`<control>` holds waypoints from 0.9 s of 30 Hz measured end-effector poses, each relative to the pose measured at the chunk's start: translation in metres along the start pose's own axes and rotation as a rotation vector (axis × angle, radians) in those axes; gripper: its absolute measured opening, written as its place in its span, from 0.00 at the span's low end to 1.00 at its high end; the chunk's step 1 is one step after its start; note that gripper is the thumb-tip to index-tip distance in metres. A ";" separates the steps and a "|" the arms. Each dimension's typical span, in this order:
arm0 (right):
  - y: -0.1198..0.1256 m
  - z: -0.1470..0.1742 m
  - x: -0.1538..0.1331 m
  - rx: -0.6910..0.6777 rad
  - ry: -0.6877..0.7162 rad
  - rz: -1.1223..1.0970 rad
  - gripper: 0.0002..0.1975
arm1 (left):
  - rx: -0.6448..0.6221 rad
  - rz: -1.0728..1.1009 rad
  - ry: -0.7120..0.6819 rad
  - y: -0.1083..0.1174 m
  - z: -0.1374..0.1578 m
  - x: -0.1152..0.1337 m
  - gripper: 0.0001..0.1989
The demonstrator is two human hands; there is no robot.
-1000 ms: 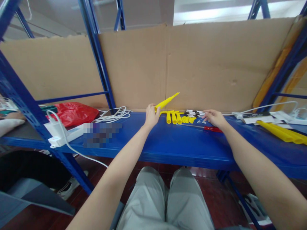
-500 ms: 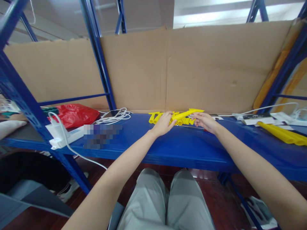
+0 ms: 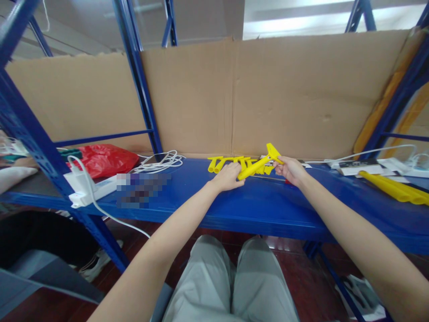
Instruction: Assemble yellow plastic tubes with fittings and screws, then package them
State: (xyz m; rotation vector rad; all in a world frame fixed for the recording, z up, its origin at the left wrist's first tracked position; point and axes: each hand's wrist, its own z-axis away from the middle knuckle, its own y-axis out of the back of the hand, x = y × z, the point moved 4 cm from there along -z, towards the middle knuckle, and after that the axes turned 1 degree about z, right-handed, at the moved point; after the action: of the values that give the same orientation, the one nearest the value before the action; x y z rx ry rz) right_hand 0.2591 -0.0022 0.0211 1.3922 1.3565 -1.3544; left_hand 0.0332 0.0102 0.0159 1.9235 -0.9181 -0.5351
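A yellow T-shaped plastic handle (image 3: pixel 255 167), with a hollow round grip and a wide flared head, is held at a slant above the blue shelf (image 3: pixel 254 203). My left hand (image 3: pixel 228 178) is closed around the lower end of its grip. The fingers of my right hand (image 3: pixel 288 170) pinch the right corner of the flared head. Behind and beside it, several more yellow handles (image 3: pixel 219 164) lie in a row on the shelf, partly hidden by my left hand and the held handle. A small red thing shows under my right hand, too covered to name.
Yellow tubes (image 3: pixel 398 188) lie at the right, by white packets and cables (image 3: pixel 415 156). At the left are a red plastic bag (image 3: pixel 105 160), a coiled white cable (image 3: pixel 164 162) and a power strip (image 3: pixel 97 191). Cardboard (image 3: pixel 284 98) walls the back. Another person's leg (image 3: pixel 43 239) shows at the lower left.
The yellow handle has turned so its flared head faces me, standing up at the right. My right hand has closed on the head's corner; my left hand has barely moved.
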 end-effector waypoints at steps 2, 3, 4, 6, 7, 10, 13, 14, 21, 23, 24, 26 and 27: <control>-0.006 0.002 0.004 -0.049 -0.019 0.045 0.09 | -0.036 -0.029 0.021 0.000 0.001 -0.002 0.09; -0.009 0.003 0.007 -0.092 -0.038 0.072 0.08 | -0.047 -0.047 0.024 0.000 0.001 -0.002 0.09; -0.013 0.005 0.010 -0.144 -0.059 0.101 0.06 | -0.056 -0.067 0.024 0.000 0.001 -0.002 0.10; -0.023 0.010 0.016 -0.257 -0.089 0.161 0.03 | -0.075 -0.101 0.025 0.000 0.002 -0.002 0.12; -0.027 0.012 0.018 -0.305 -0.091 0.190 0.02 | -0.087 -0.114 0.027 0.001 0.002 -0.001 0.13; -0.039 0.017 0.026 -0.396 -0.071 0.257 0.07 | -0.121 -0.128 0.042 0.000 0.003 0.001 0.18; -0.047 0.020 0.031 -0.451 -0.072 0.297 0.14 | -0.128 -0.116 0.060 -0.001 0.004 0.002 0.24; -0.049 0.020 0.032 -0.466 -0.075 0.307 0.15 | -0.127 -0.110 0.061 -0.001 0.004 0.002 0.26; -0.038 0.014 0.021 -0.429 0.065 0.465 0.18 | -0.134 -0.068 0.029 -0.010 0.003 -0.012 0.28; -0.027 0.007 0.012 -0.321 0.197 0.701 0.13 | -0.159 -0.066 0.041 -0.010 0.003 -0.017 0.28; -0.020 0.004 0.007 -0.248 0.268 0.859 0.11 | -0.171 -0.066 0.050 -0.010 0.004 -0.018 0.28; -0.004 -0.002 -0.002 -0.108 0.369 1.167 0.07 | -0.191 -0.065 0.070 -0.009 0.005 -0.020 0.28; 0.004 -0.005 -0.006 -0.059 0.390 1.278 0.06 | -0.196 -0.062 0.079 -0.009 0.005 -0.021 0.28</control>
State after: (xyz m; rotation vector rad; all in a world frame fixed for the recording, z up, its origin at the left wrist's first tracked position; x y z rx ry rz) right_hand 0.2645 0.0009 0.0269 1.9751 0.4209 -0.1893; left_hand 0.0198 0.0263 0.0057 1.7867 -0.7298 -0.5603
